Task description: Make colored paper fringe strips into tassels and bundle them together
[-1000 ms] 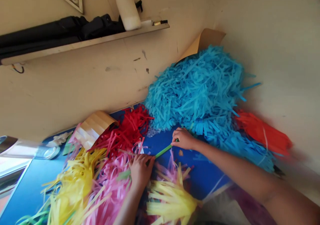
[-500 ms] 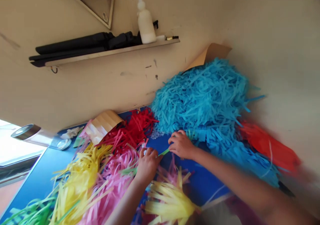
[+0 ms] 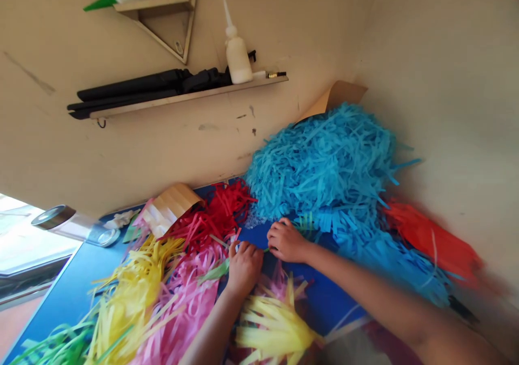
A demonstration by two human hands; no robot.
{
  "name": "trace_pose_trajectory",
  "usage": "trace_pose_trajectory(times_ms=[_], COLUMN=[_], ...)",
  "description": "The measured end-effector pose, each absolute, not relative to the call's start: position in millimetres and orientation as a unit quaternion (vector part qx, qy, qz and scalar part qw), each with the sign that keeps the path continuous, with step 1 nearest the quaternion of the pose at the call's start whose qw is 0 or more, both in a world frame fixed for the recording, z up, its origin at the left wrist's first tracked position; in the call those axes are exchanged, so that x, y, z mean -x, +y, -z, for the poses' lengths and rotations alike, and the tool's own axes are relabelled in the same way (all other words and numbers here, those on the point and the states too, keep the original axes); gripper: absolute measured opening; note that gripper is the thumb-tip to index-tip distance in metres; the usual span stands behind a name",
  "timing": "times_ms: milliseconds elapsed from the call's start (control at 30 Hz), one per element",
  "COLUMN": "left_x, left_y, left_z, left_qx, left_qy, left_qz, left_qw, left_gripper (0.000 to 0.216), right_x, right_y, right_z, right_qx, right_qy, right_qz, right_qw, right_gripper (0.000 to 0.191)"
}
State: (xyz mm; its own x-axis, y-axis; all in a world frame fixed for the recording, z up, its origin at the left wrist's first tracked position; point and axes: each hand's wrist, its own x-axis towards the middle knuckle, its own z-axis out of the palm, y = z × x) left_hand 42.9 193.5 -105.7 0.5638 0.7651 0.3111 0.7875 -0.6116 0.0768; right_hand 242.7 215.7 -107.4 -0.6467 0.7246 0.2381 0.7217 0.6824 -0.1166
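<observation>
My left hand (image 3: pixel 245 267) is closed on a green paper strip (image 3: pixel 218 271), whose wider end sticks out to the left over the pink strips. A short length of green shows between the two hands. Close by on the right, my right hand (image 3: pixel 287 240) is pinched at the other end of it, with the fingertips partly hidden. Below both hands lies a bundle of pale yellow paper strips (image 3: pixel 273 327) with some pink ones. Pink strips (image 3: pixel 190 289) spread to the left of my left hand, and a few green-blue strips (image 3: pixel 307 223) lie just beyond my right hand.
A large heap of blue shredded paper (image 3: pixel 324 159) fills the back right of the blue table (image 3: pixel 60 294). Red strips (image 3: pixel 227 205), yellow strips (image 3: pixel 133 294) and a clear jar (image 3: pixel 77 227) lie leftward. A wall shelf (image 3: pixel 194 96) holds a white squeeze bottle (image 3: pixel 238 57).
My hands have drawn closer together, so less of the green strip shows between them. The camera view has tilted up slightly, showing more of the upper shelf.
</observation>
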Motion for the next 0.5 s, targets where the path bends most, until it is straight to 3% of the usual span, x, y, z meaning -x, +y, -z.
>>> trace_pose_trajectory(times_ms=[200,500], left_x=[-34.5,-12.6], left_y=[189.6,191.1], left_z=[111.8,128.1], left_qx=[0.888,0.836], left_qy=[-0.428,-0.517], left_qz=[0.167,0.181], left_qw=[0.020,-0.047], left_gripper=[0.020,0.018], right_x=[-245.3,-277.9], right_y=[205.2,219.9], right_z=[115.8,126.7], right_qx=[0.402,0.476], right_qy=[-0.904,-0.862], right_qz=[-0.008,-0.106], right_qw=[0.143,0.139], right_gripper=[0.025,0.013])
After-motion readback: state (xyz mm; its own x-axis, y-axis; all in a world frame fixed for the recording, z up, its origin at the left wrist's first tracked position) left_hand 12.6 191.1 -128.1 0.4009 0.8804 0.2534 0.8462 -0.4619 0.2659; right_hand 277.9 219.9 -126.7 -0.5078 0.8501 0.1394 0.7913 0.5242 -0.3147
